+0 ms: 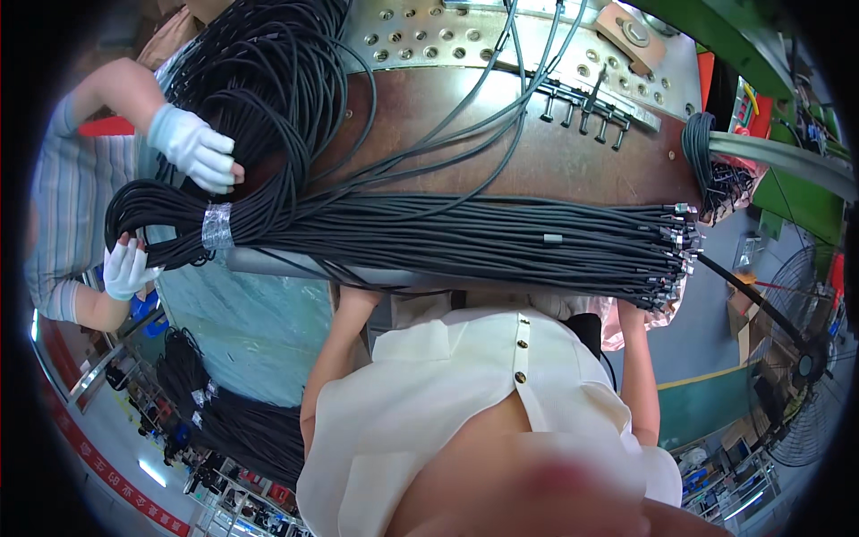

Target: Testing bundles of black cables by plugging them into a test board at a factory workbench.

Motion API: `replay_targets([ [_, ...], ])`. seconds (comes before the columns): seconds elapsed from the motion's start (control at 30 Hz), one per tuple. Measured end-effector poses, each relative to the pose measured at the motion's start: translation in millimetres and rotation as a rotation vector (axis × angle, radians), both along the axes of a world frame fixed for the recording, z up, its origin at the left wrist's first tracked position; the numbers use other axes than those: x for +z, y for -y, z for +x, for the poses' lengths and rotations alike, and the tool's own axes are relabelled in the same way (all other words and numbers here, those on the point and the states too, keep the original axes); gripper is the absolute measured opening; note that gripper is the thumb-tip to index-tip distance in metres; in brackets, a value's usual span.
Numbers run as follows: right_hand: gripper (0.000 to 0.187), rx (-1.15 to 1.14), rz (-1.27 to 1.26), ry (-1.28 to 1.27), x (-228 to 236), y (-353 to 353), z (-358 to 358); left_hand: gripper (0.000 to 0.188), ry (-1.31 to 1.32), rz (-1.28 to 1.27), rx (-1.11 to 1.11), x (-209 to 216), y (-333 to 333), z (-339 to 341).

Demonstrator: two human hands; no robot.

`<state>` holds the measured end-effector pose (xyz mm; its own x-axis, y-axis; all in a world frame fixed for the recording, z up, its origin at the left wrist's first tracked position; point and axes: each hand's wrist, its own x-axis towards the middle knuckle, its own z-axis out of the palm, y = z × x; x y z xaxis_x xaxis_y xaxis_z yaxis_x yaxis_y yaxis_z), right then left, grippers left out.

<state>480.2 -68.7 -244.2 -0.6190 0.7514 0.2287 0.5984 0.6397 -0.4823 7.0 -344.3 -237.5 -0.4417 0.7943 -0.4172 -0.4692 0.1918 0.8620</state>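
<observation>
The black cable bundle lies lengthwise across the brown workbench, its metal connector ends fanned out at the right edge and its looped end bound with clear tape at the left. My left forearm and right forearm rise from my cream shirt and pass under the near edge of the bench; both my hands are hidden beneath the bundle, so I cannot tell whether they grip or hang loose. A co-worker's gloved hand rests on the cable loops at upper left; their other gloved hand touches the loop end below. Several loose cables run up to the perforated metal plate.
</observation>
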Motion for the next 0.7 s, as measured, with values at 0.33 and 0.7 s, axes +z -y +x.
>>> replay_targets([
  [0.33, 0.027, -0.153, -0.124, -0.043, 4, -6, -11, 0.036, -0.915, -0.367, -0.167, 16, -20, -3],
  [0.7, 0.026, -0.435, -0.014, -0.452, 185, -114, -54, 0.043, -0.479, -0.051, -1.208, 246, -117, -12],
])
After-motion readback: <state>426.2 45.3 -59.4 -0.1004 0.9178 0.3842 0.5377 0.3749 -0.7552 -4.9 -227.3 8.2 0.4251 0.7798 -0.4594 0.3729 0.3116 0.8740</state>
